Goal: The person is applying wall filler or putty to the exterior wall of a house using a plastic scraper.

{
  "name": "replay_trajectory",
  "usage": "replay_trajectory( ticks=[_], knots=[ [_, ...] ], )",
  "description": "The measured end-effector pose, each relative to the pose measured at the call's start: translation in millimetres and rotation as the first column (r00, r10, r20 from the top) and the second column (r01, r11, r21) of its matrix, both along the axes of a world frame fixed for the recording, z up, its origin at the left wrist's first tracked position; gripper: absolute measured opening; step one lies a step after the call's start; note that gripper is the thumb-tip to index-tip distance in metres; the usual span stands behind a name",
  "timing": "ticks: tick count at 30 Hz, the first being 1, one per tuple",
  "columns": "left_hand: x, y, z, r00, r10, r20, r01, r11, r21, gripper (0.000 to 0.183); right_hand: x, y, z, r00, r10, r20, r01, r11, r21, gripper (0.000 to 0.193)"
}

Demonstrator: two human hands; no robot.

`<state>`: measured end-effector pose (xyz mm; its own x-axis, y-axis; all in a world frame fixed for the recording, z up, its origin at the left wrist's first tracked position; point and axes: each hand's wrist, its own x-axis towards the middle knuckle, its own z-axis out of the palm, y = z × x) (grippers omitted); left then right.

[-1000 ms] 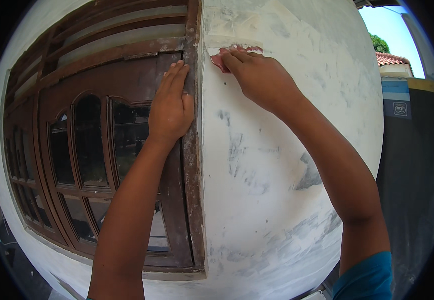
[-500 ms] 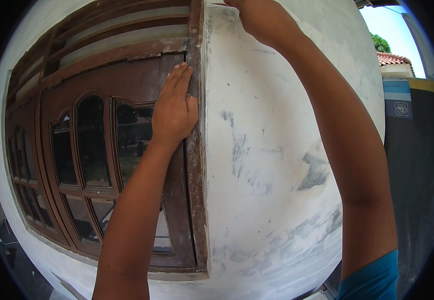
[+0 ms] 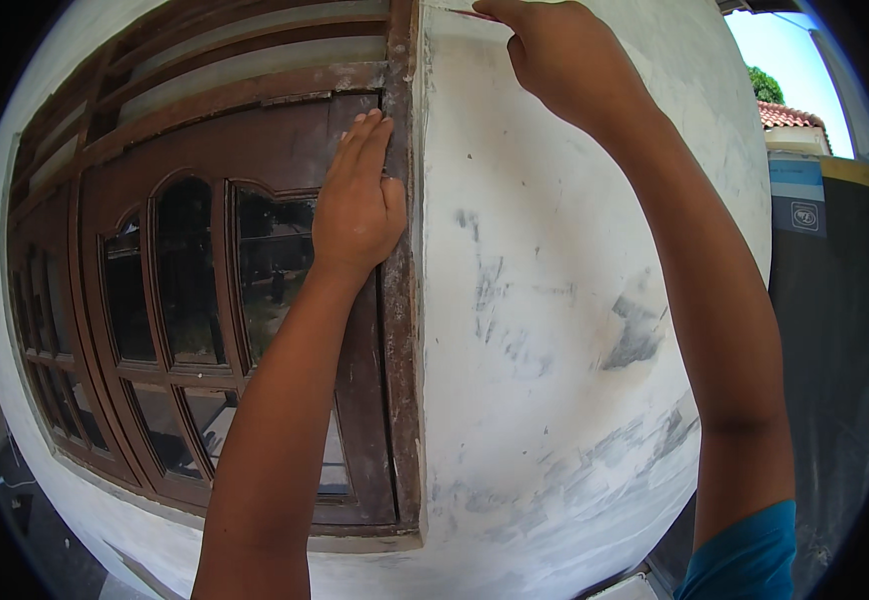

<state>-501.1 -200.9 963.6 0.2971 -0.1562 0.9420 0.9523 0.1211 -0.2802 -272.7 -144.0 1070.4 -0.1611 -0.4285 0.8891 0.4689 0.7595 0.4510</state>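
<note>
My left hand point(image 3: 360, 205) rests palm down against the brown wooden window shutter point(image 3: 255, 130), its fingers stretched upward beside the frame point(image 3: 407, 330). High on the whitish wall point(image 3: 515, 420), my right hand point(image 3: 575, 60) is closed around a thin tool with a dark red part point(image 3: 477, 15). A slim end of it points left toward the upper frame edge. My fist hides most of this tool, so its exact kind cannot be made out.
Dark glass panes point(image 3: 190, 270) fill the shutter, with wooden slats point(image 3: 245, 45) above. Grey smears and a bare patch point(image 3: 635, 335) mark the wall. On the far right stands a dark panel point(image 3: 825, 330) with a blue label; a tiled roof point(image 3: 790, 116) shows beyond it.
My right hand has come slightly down and to the right in the picture, showing more of the thin tool. The left hand stays on the shutter while the view shifts a little.
</note>
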Motion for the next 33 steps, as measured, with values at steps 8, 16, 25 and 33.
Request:
replay_trajectory(
  ticks=[8, 16, 25, 33],
  knots=[
    [-4.2, -3.3, -2.7, 1.0, -0.002, 0.003, 0.002, 1.0, -0.001, 0.052, -49.0, 30.3, -20.2, 0.979, -0.096, 0.179, 0.112, 0.99, -0.083, 0.045],
    [-2.8, 0.0, -2.5, 1.0, 0.022, 0.017, -0.022, 1.0, -0.013, 0.052, 3.1, 7.2, -41.7, 0.994, -0.069, 0.081, 0.073, 0.996, -0.052, 0.042],
    [0.6, 0.0, 0.4, 1.0, 0.011, -0.013, -0.011, 1.0, -0.01, 0.051, -40.4, 46.3, -27.7, 0.988, -0.099, 0.116, 0.102, 0.995, -0.016, 0.044],
    [-7.5, -0.3, -3.4, 0.996, 0.083, -0.035, -0.083, 0.997, -0.002, 0.05, 5.1, 2.9, -62.1, 0.982, -0.095, 0.165, 0.107, 0.992, -0.063, 0.035]
  ],
)
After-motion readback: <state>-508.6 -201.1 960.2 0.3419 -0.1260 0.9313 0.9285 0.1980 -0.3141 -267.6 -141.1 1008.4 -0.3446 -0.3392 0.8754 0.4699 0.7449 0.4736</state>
